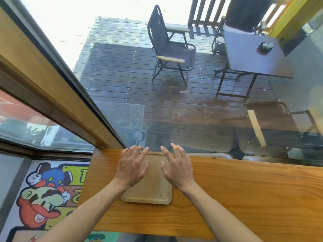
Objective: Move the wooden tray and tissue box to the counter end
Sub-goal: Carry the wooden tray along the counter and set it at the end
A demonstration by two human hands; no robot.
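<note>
Both the left hand (131, 167) and right hand (176, 167), fingers spread wide, hover directly above the wooden tray (150, 191), its long axis pointing away along the tabletop (244, 193).

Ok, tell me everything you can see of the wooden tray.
The wooden tray is pale, bare wood, rectangular with rounded corners and a low raised rim. It lies flat and empty on the orange-brown wooden counter, near its left end, its far edge by the window glass. The left hand and right hand spread over its far half, fingers open.
</note>
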